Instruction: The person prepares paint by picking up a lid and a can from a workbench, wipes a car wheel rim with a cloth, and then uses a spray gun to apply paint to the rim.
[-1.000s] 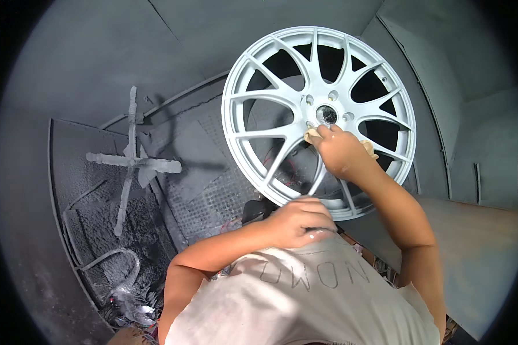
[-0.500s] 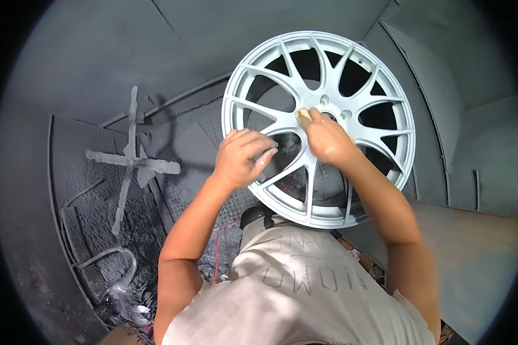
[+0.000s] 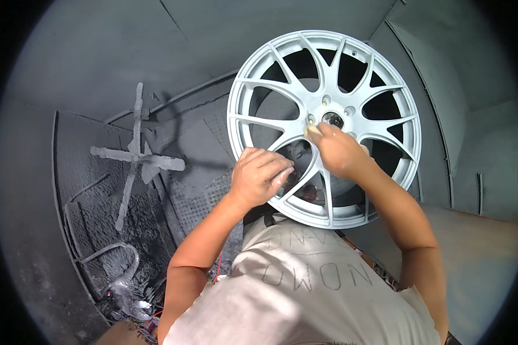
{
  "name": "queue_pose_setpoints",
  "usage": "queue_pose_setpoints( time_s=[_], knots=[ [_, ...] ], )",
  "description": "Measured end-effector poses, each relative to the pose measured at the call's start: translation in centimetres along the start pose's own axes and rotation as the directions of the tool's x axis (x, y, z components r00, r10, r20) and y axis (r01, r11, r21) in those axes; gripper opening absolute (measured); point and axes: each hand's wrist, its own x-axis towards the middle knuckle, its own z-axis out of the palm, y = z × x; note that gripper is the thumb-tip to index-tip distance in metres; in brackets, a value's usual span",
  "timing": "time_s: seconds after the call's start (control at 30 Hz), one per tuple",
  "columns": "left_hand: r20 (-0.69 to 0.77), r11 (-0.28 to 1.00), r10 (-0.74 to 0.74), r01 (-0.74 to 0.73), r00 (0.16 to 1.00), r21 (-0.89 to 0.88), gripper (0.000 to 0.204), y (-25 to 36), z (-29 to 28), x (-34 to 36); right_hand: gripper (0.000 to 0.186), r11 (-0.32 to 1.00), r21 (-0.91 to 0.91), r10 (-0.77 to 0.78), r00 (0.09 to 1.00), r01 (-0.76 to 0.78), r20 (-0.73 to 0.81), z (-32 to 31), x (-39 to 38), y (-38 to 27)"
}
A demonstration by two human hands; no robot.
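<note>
The white multi-spoke alloy wheel [image 3: 316,106] is positioned before the person, face exposed, leaving the lug holes [image 3: 349,111] accessible. The right hand [image 3: 342,152] pinches a bunched pale cloth [image 3: 313,131] near the hub, probably to suit narrow recesses. The left hand [image 3: 261,178], fingers curled, overlaps the lower-left rim, perhaps steadying it; grip cannot be confirmed.

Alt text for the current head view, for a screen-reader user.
A person's right hand holds a pale, cloth-like piece near the centre of a white multi-spoke wheel; the left hand is at the wheel's lower-left edge. A grey cross-shaped frame is to the left.
</note>
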Motion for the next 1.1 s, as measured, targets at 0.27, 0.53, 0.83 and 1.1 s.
queue_pose_setpoints(
  time_s=[0.27,0.53,0.83,1.1],
  knots=[
    [0.002,0.998,-0.059,0.059,0.998,0.026,0.011,0.6,0.2,-0.2,0.037,1.0,0.007,-0.03,0.999,0.03,-0.028,-0.7,-0.4,-0.6],
    [0.003,0.994,-0.083,0.083,0.997,0.074,0.008,1.6,0.6,0.0,0.046,0.999,-0.005,-0.051,0.999,0.052,0.015,0.3,-0.7,0.6],
    [-0.029,0.993,-0.097,0.099,0.995,0.07,0.009,2.8,1.6,-0.7,0.04,0.999,-0.032,-0.005,0.998,0.003,-0.064,0.1,-0.6,-0.6],
    [0.132,0.956,0.006,0.033,0.991,-0.292,0.01,7.1,3.3,-2.9,0.041,0.999,-0.008,0.05,0.984,-0.052,-0.173,1.6,1.4,-0.3]
  ],
)
